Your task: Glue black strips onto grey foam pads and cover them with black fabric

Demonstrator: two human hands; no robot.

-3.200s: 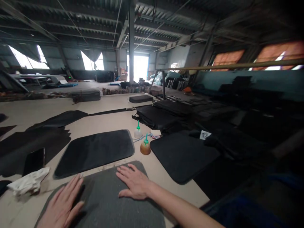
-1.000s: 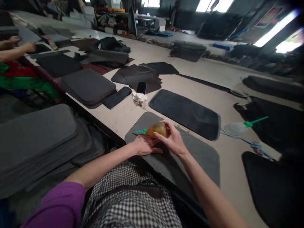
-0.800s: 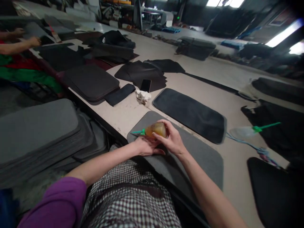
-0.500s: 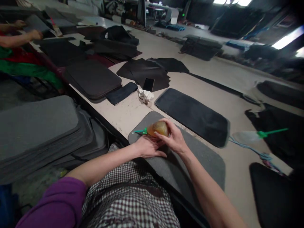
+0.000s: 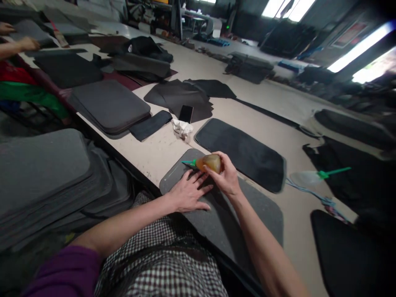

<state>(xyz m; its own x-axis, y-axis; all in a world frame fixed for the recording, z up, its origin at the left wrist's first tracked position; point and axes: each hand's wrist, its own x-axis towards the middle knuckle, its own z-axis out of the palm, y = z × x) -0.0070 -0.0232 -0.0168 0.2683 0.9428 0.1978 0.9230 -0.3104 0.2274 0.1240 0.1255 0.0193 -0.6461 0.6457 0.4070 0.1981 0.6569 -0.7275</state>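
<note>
Head-worn view, facing forward and down over table (image 5: 136,153), right hand (image 5: 228,176) near

Left hand (image 5: 188,194) palm-down, right hand (image 5: 227,176) half-curled

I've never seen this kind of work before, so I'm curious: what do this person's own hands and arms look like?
Both the left hand and right hand are gloveless, with no watch visible. A plain purple sleeve ends near the left elbow; no sleeve shows on the right arm.
</note>
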